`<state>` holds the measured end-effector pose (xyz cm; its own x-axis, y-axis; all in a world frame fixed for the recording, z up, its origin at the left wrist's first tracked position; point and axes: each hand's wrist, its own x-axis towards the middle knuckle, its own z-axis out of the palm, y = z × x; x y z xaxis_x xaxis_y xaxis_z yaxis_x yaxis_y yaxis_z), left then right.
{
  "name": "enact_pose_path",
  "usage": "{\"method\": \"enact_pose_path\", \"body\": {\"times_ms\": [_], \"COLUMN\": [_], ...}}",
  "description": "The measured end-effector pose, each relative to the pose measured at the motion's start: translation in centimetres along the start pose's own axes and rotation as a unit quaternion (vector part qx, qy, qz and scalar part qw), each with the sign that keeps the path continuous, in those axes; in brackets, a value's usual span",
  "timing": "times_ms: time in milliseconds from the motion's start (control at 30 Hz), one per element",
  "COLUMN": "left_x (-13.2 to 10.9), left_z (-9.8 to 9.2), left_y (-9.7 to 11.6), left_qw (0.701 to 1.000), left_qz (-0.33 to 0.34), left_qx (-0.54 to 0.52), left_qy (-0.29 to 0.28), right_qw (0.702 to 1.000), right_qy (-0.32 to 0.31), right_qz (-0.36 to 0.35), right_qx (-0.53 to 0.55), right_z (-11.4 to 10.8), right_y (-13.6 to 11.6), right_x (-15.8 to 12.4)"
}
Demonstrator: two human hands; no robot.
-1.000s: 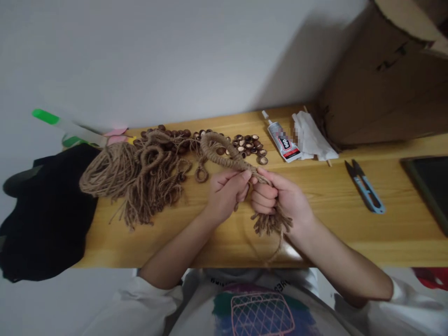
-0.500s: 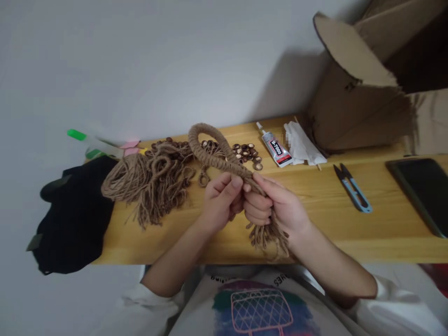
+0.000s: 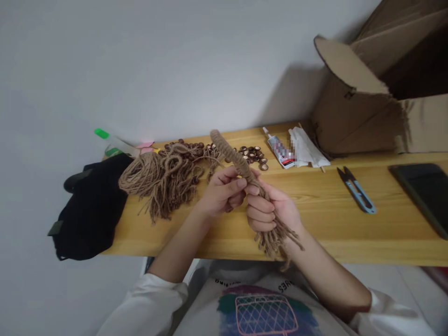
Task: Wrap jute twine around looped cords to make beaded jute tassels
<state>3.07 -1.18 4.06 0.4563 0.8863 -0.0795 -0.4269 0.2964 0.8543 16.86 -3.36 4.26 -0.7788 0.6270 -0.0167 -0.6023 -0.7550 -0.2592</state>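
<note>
A brown twine-wrapped loop (image 3: 233, 156) with a loose tail of strands (image 3: 276, 238) is held up above the table's front half, its loop seen edge-on. My right hand (image 3: 268, 210) wraps its fingers round the gathered strands below the wrapped part. At the neck of the loop, my left hand (image 3: 227, 189) is closed, thumb and fingers pinching against the twine. The strand ends hang free beneath my right hand. What lies between my left fingertips is partly hidden.
To the left lie a twine bundle (image 3: 143, 175) and black cloth (image 3: 94, 214). Brown half-shell pieces (image 3: 252, 154), a glue tube (image 3: 280, 150) and white wrapping (image 3: 306, 147) sit at the back. Right are blue thread snips (image 3: 357, 191), a phone (image 3: 423, 196) and a cardboard box (image 3: 357, 116) on the wooden table (image 3: 325, 233).
The twine loop has turned from showing its open ring to edge-on. My right hand has rolled so its fingers show more, and the view has shifted slightly.
</note>
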Motion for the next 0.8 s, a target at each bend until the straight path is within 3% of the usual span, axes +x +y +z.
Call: {"method": "enact_pose_path", "body": {"times_ms": [67,133,233,300,467,667,733,800], "left_x": [0.2,0.5,0.9,1.1,1.1,0.5,0.5,0.7], "left_z": [-0.2,-0.4,-0.7,-1.0,-1.5,-1.7,-1.8,-1.9], "left_y": [0.0,0.0,-0.1,-0.3,-1.7,-2.9,-3.1,-3.4], "left_qw": [0.998,0.993,0.978,0.962,0.945,0.938,0.939,0.945], "left_qz": [-0.004,-0.004,0.018,0.031,0.021,-0.012,-0.028,-0.039], "left_qx": [0.053,0.102,0.192,0.256,0.324,0.345,0.343,0.325], "left_qy": [0.029,0.052,0.077,0.086,0.036,0.003,0.007,0.007], "right_qw": [0.997,0.974,0.884,0.839,0.826,0.813,0.822,0.849], "right_qy": [0.054,0.144,0.283,0.331,0.331,0.272,0.251,0.236], "right_qz": [0.007,-0.031,-0.154,-0.201,-0.180,-0.117,-0.118,-0.112], "right_qx": [-0.059,-0.170,-0.338,-0.384,-0.419,-0.501,-0.498,-0.459], "right_z": [-0.6,-1.4,-2.7,-3.0,-2.5,-2.9,-3.4,-3.9], "right_y": [0.2,0.1,-1.2,-2.6,-6.2,-7.1,-7.1,-7.0], "right_x": [0.0,-0.2,-0.6,-1.0,-1.0,0.6,0.8,0.8]}}
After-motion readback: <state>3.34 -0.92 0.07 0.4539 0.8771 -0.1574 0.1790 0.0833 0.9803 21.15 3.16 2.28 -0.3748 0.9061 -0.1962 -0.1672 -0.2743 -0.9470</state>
